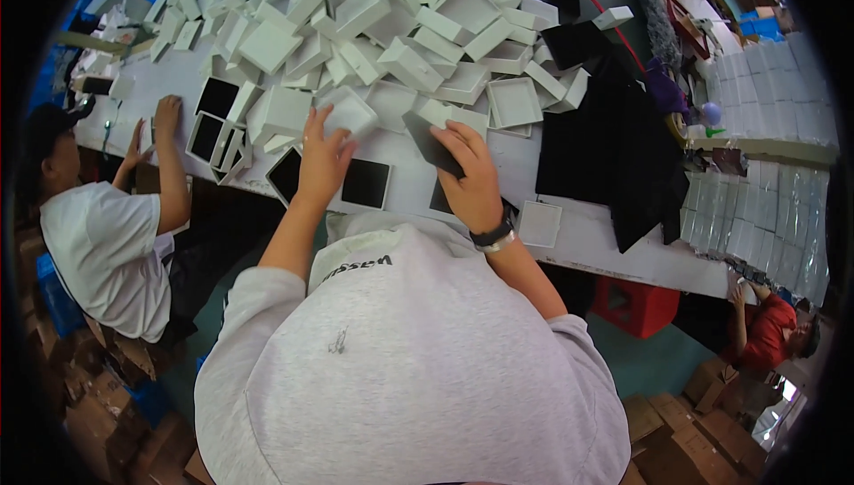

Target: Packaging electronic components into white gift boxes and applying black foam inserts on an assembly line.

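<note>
My right hand [469,173] grips a thin black rectangular pad [427,140], tilted above the table, with the fingers over its edge. My left hand [326,154] has its fingers spread, and its fingertips are beside a slightly blurred white box tray [349,113]; whether they touch it I cannot tell. Below the hands lies a white tray with a black insert [366,184]. Another black-lined tray [285,175] sits left of my left forearm. An upright white box [286,113] stands to the left of the fingers.
A large heap of white boxes [356,18] covers the table's far side. Black sheets [592,142] are piled on the right, near a white tray [539,223]. A co-worker [111,218] sits left; another person in red [770,332] is far right. A red crate [633,305] stands below.
</note>
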### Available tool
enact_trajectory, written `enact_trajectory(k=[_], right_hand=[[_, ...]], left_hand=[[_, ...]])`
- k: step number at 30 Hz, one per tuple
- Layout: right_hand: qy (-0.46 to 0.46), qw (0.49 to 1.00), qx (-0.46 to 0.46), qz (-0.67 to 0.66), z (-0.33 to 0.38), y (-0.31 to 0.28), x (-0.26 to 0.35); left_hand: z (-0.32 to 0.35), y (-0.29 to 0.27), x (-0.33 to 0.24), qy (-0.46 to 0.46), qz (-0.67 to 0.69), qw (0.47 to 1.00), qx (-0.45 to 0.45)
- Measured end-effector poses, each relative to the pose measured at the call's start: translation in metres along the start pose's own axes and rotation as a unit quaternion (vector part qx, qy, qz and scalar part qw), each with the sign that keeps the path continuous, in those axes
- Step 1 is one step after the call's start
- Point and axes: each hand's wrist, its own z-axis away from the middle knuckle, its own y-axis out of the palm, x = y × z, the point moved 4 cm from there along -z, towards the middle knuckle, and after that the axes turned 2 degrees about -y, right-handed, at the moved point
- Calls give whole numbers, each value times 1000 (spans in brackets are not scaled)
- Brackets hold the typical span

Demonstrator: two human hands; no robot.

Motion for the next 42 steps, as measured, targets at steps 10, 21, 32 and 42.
enact_trajectory(k=[10, 21, 32, 42], right_hand=[[-104, 987, 55, 107, -3, -28, 72], [-105, 984, 104, 99, 11, -34, 64], [254, 760, -54, -595, 28, -16, 24], [206, 873, -49, -439, 33, -19, 14]], left_hand=[[38, -36, -111, 217, 110, 964, -105], [34, -48, -143, 292, 100, 940, -143], [30, -48, -141, 279, 384, 872, -114], [25, -15, -130, -185, 565, 787, 166]])
